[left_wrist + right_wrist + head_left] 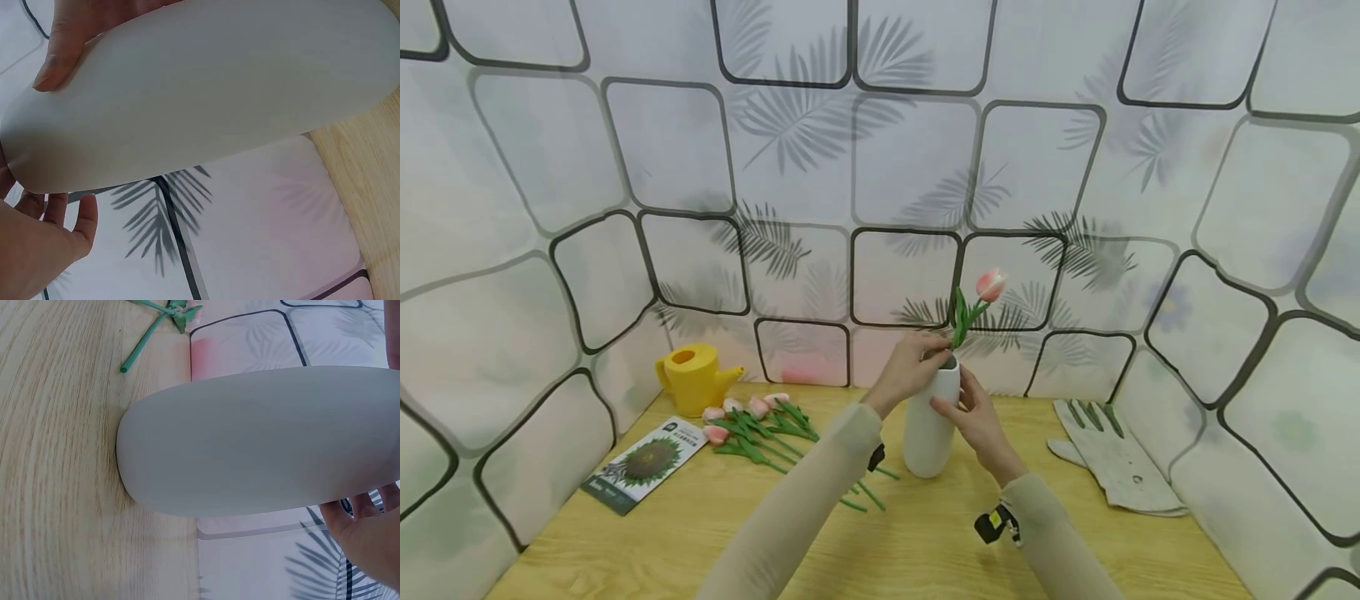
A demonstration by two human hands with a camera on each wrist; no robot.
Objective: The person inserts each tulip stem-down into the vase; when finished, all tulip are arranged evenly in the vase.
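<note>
On the wooden table stands a tall white vase [928,425], upright, with a pink tulip [990,286] rising from its mouth. My left hand [913,371] is at the vase's mouth, its fingertips around the base of the tulip's stem and leaves. The stem's lower part is hidden there. Against the right side of the vase, my right hand [977,421] grips it, thumb in front and fingers behind. In the left wrist view the thumb of the right hand [62,56] presses the vase [206,94]. Fingers of the right hand [369,531] show along the vase in the right wrist view.
Several pink tulips [760,429] lie left of the vase, stems toward it. Farther left are a sunflower seed packet [647,462] and a yellow watering can [692,383]. A pair of pale gloves [1116,458] lies at the right. Patterned walls [910,158] enclose the table.
</note>
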